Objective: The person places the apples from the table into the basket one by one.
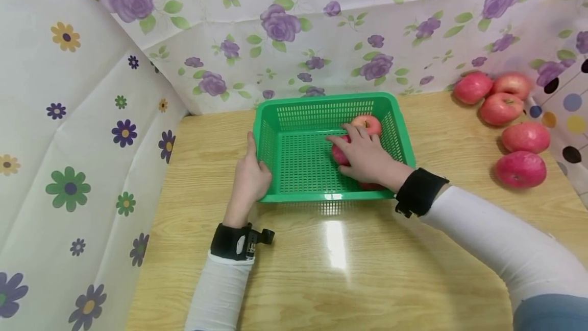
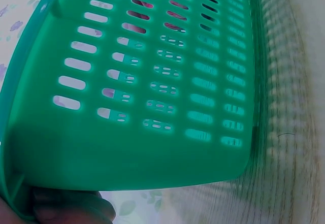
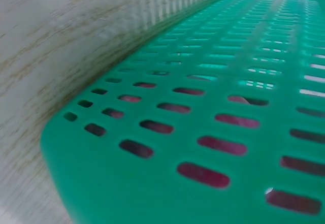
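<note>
A green plastic basket (image 1: 298, 198) with slotted walls stands on the wooden table against the papered back wall. My left hand (image 1: 250, 180) grips its left rim, and in the left wrist view fingertips (image 2: 76, 206) show beneath that rim. Inside the basket's right half, my right hand (image 1: 367, 156) holds a red apple (image 1: 340, 153), its fingers spread around the fruit. Behind that hand lies a paler apple (image 1: 367, 122). Another apple (image 1: 369, 186) is mostly hidden under the wrist. Through the slots in the right wrist view, red apple skin (image 3: 203, 175) shows.
Several apples (image 1: 521, 169) sit at the table's right side, close to the dotted covering there. A flowered sheet (image 1: 285, 29) rises behind the basket, and another flowered sheet (image 1: 92, 142) borders the left. Table surface (image 1: 298, 280) extends in front of the basket.
</note>
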A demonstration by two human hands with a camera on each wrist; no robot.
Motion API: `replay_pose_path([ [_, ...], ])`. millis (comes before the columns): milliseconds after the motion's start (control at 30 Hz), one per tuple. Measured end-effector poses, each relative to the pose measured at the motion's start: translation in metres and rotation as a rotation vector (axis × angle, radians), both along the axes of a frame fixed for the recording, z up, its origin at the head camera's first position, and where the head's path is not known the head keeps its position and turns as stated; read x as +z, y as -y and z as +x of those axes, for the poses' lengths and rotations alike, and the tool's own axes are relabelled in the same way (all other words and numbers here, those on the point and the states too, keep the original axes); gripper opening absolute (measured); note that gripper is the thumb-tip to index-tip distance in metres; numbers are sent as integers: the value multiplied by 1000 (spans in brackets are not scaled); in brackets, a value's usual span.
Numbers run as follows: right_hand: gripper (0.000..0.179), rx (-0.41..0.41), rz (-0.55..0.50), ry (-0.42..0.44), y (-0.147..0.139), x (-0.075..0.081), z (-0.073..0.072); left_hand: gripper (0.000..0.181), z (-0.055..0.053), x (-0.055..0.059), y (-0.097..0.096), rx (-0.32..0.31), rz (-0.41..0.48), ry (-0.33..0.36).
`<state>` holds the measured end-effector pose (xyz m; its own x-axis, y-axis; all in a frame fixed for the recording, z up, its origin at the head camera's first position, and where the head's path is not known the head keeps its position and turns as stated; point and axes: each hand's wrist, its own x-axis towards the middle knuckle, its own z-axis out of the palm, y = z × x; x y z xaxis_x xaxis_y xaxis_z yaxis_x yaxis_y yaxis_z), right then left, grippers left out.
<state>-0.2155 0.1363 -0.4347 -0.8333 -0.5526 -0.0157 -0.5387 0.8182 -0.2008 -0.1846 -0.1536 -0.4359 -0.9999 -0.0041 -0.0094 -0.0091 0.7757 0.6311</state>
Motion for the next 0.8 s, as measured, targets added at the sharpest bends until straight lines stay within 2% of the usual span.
replay_pose_path([
  [267, 81, -53, -33, 43, -8, 7, -1, 81, 1, 1, -2, -2, -1, 11],
  [500, 86, -56, -81, 85, -19, 11, -1, 82, 1, 0, -3, 7, -12, 22],
  [800, 82, -78, -177, 68, -38, 17, 2, 81, 1, 1, -1, 5, -7, 23],
])
